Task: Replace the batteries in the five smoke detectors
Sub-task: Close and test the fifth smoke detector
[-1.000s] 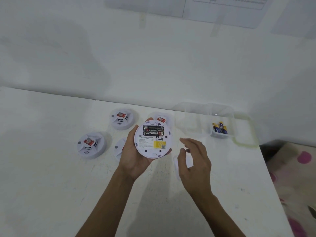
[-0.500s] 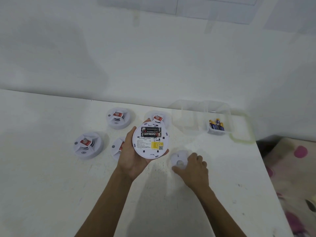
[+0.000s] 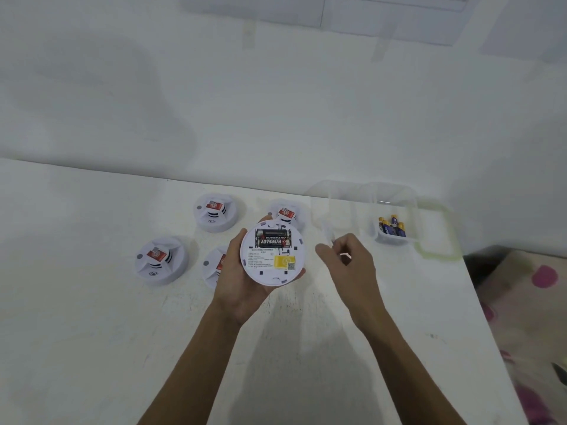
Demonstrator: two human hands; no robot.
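Here, left hand (image 3: 235,282) grips round white plastic detector (image 3: 274,266); right hand (image 3: 352,271) curled, grip unclear.

Light was soft, from above, a bit dim, greenish-grey cast. White table (image 3: 92,332) and wall (image 3: 276,118) barely separated. Diffuse arm shadows lay on the table, a broad one on the wall at left. Centre was sharp: battery (image 3: 271,239) print readable. Right hand (image 3: 349,268) and its cover (image 3: 345,256) were motion-smeared. Fisheye bowed the table edge; corners went soft.
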